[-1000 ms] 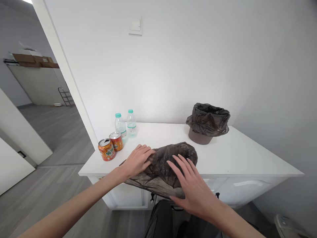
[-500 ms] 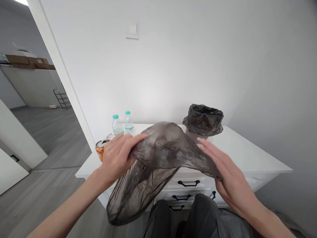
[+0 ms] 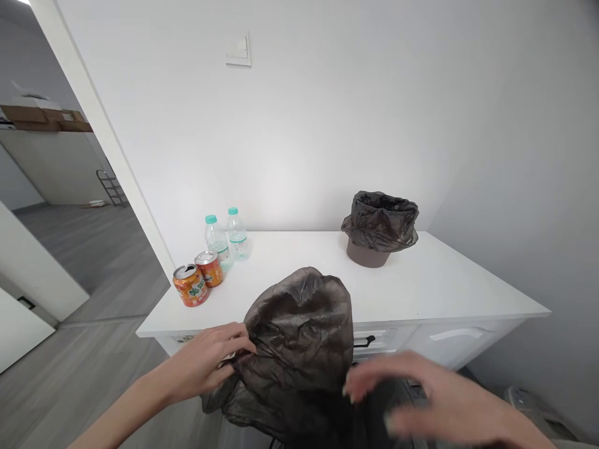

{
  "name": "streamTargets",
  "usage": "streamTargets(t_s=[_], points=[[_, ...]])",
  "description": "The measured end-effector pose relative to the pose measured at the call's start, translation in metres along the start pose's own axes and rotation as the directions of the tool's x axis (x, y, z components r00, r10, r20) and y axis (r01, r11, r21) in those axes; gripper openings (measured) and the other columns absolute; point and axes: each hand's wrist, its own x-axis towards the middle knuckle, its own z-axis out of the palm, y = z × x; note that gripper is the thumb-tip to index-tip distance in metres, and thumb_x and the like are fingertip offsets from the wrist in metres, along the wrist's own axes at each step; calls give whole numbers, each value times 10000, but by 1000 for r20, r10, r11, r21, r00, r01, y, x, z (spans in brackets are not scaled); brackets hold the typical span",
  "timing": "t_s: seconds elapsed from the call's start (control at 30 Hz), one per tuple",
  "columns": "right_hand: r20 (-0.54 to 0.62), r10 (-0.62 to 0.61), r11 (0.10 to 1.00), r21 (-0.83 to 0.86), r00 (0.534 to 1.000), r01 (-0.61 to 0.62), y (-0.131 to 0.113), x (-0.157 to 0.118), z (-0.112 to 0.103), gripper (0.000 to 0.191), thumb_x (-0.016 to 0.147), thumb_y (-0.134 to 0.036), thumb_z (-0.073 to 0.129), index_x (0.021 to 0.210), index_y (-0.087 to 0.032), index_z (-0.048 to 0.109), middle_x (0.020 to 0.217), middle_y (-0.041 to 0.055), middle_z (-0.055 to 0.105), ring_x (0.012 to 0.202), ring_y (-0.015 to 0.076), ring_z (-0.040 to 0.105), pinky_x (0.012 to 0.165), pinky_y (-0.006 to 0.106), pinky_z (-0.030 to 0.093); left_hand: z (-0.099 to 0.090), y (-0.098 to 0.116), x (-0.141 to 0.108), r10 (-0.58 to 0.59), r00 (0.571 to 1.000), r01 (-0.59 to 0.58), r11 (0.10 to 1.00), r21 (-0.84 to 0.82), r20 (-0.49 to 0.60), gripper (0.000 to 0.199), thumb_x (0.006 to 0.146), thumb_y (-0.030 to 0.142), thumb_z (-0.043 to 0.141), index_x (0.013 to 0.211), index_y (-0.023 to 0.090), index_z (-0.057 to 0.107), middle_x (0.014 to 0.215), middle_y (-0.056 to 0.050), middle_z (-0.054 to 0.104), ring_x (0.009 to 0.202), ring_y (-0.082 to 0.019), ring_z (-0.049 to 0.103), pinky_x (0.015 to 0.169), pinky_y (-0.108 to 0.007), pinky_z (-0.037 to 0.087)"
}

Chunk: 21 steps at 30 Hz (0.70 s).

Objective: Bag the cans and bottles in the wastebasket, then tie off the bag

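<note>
A crumpled, translucent black plastic bag hangs at the front edge of the white cabinet top. Its left side is gripped by my left hand, fingers curled over the plastic. My right hand is blurred by motion at the bag's right side, its thumb and fingers apart with nothing seen between them. Farther back stands a small brown bin, with a black bag liner folded over its rim.
On the cabinet top's left end stand two orange cans and two clear bottles with teal caps. Black-handled drawers are below the front edge. A doorway opens at the left.
Both hands have moved lower and nearer to me, and the bag has come down with them. My right hand has come off the bag's right side. Cans and bin base are now uncovered.
</note>
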Motion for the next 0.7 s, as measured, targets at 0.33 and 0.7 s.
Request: streamTargets(t_s=[0.33,0.7], points=[[-89,290,944,189,953,-270,81,200,-11,679,861,-501,771,1451,-219,592,1382,154,685,1184,260,696,939,360,583,11,-15,-47,-96,995,90,984,-152,-36,609,819,120,655,1344,425,628,1601,-36,481,1459,-312,488,1135,-456,497],[-44,-195,971,-150,980,186,-59,179,-42,301,909,-202,617,1189,-230,724,1151,69,752,1049,227,697,917,358,551,0,-8,3,-289,881,127,908,-400,-376,1047,891,540,736,1656,363,44,1606,-166,482,1450,-325,519,1139,-524,496]])
